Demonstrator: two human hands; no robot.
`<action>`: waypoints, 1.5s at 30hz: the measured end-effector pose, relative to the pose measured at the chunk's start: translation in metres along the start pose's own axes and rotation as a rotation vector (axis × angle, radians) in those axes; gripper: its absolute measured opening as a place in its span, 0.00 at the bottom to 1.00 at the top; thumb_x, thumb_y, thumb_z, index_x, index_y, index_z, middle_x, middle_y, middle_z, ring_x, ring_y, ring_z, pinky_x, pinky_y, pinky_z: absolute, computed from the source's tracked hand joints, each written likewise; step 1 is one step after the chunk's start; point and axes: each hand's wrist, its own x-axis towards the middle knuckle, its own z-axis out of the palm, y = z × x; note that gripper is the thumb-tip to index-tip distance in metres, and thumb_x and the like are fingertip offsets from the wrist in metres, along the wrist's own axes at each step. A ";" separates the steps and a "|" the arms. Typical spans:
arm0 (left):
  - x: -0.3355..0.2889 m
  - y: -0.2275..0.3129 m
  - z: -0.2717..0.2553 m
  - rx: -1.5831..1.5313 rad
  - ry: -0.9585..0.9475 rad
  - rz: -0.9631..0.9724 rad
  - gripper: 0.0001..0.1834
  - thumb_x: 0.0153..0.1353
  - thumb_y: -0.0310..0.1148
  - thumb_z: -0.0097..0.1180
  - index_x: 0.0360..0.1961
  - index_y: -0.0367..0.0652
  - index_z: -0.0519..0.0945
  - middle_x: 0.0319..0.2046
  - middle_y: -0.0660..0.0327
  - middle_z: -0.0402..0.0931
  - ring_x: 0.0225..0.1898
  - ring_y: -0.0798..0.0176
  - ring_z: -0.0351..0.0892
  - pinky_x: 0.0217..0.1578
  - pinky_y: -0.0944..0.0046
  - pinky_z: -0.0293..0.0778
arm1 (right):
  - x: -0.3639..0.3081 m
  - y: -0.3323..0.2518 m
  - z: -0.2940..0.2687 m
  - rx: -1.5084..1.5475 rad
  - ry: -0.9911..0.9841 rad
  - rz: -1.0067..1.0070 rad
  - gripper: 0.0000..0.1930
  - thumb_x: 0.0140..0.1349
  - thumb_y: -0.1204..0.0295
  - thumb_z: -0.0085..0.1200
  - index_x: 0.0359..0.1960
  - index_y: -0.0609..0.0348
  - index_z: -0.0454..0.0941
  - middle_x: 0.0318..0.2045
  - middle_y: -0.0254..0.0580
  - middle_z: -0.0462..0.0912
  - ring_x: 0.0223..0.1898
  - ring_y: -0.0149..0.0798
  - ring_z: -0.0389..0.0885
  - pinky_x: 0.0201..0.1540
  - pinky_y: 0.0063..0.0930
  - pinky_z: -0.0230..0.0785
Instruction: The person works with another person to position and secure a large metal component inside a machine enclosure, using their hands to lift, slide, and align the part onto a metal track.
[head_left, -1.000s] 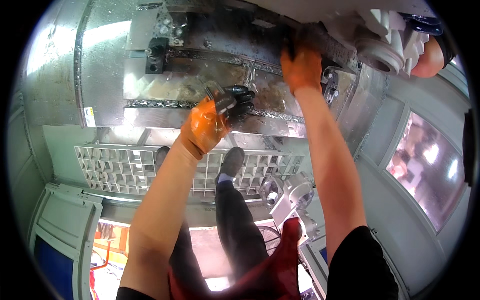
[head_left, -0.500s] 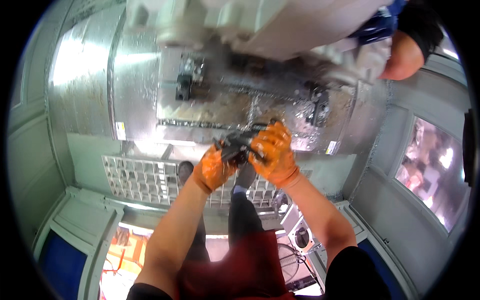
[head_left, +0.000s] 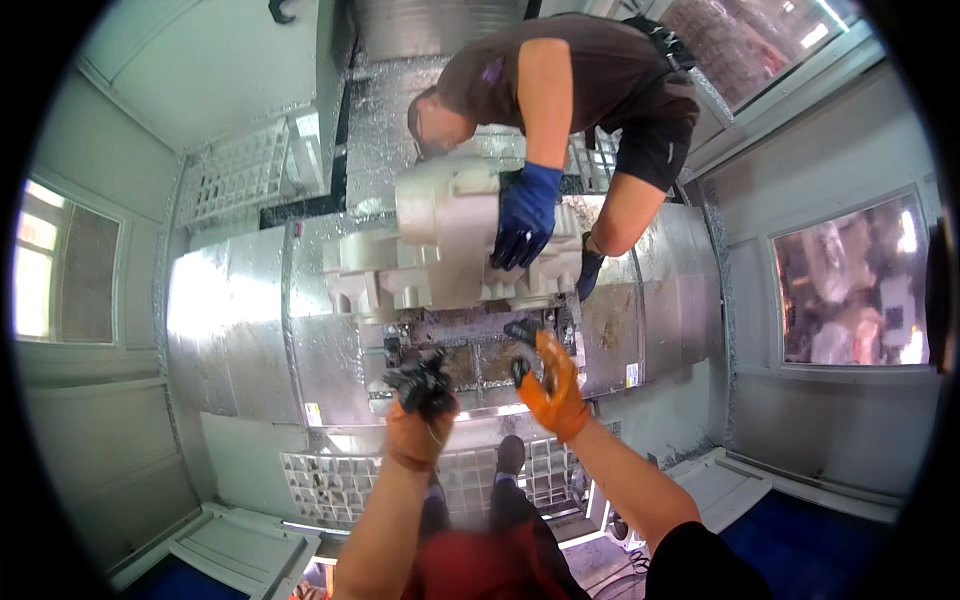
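My left hand (head_left: 423, 412), in an orange glove, is raised left of centre. Its dark, black-looking fingers seem spread, though some detail is blurred. To the right, my right hand (head_left: 556, 390) wears a matching orange glove with black fingertips. Its fingers curve with a gap between them and nothing visible inside. Beyond both hands, a large pale metal casting (head_left: 440, 265) rests above the dark fixture (head_left: 455, 330) on the machine table. Across from me, a bent-over person has a blue-gloved hand (head_left: 527, 218) on the casting.
Wet metal plates (head_left: 238, 330) flank the fixture on both sides. Metal grating (head_left: 335, 478) lies around my feet. Grey enclosure walls surround the space, with a window (head_left: 850, 285) on the right. More grating (head_left: 240, 170) lies at the far left.
My hands were together and have come apart, the left moving left and the right opening. My view has tilted up, bringing the person and more of the casting into sight.
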 end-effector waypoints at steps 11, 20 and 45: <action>0.181 0.031 0.182 0.730 -0.217 0.667 0.12 0.67 0.30 0.48 0.50 0.44 0.76 0.38 0.69 0.75 0.36 0.70 0.75 0.36 0.71 0.73 | 0.134 0.045 0.002 0.044 0.097 0.472 0.25 0.63 0.64 0.57 0.57 0.69 0.71 0.48 0.51 0.82 0.50 0.42 0.81 0.53 0.32 0.72; 0.233 0.034 0.175 0.762 -0.013 0.693 0.07 0.68 0.34 0.48 0.44 0.47 0.76 0.35 0.69 0.73 0.33 0.74 0.73 0.31 0.77 0.70 | 0.165 0.052 -0.009 0.128 -0.181 0.656 0.25 0.62 0.58 0.56 0.52 0.69 0.76 0.40 0.50 0.85 0.42 0.42 0.84 0.47 0.34 0.74; 0.213 0.027 0.188 2.084 0.027 1.076 0.21 0.53 0.17 0.44 0.51 0.32 0.74 0.47 0.53 0.74 0.42 0.63 0.76 0.44 0.70 0.71 | 0.230 -0.031 -0.088 0.092 -0.171 0.379 0.25 0.61 0.62 0.61 0.57 0.61 0.73 0.42 0.48 0.83 0.41 0.41 0.83 0.42 0.31 0.74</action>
